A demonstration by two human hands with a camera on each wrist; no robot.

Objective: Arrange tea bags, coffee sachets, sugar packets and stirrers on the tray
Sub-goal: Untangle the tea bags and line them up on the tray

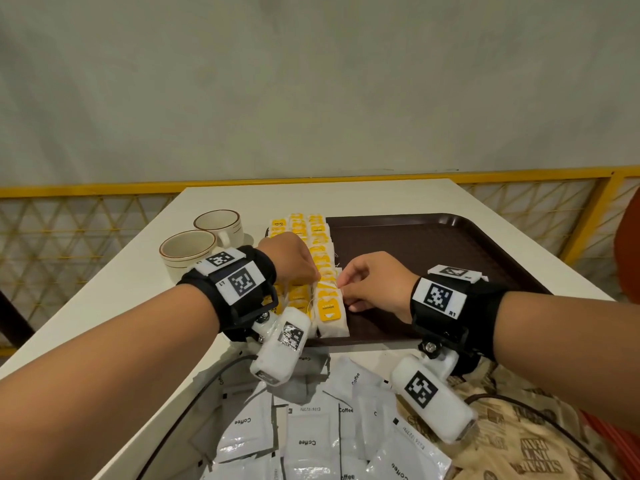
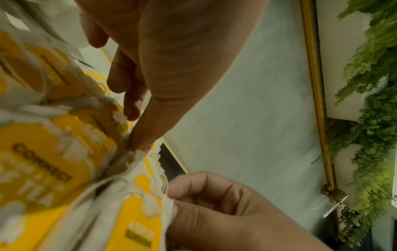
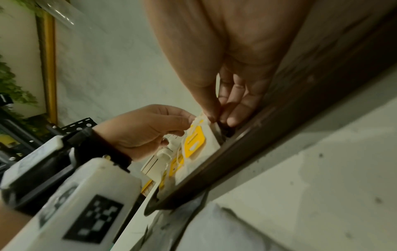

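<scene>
On the white tabletop (image 1: pixel 138 296), white paper tea bags with yellow tags (image 1: pixel 313 252) lie in rows along the left side of the dark brown plastic tray (image 1: pixel 433 244). The left hand (image 1: pixel 289 258) and the right hand (image 1: pixel 375 284) meet over the nearer bags, each with curled fingers pinching one tea bag between them (image 1: pixel 329 284). White coffee sachets (image 1: pixel 304 434) are heaped near the person, and two cream ceramic cups (image 1: pixel 204 237) stand left of the tray.

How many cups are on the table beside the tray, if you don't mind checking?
2. The nearer cup stands left of the tray, just behind the left wrist; the farther cup sits right behind it. None looks hidden.
</scene>
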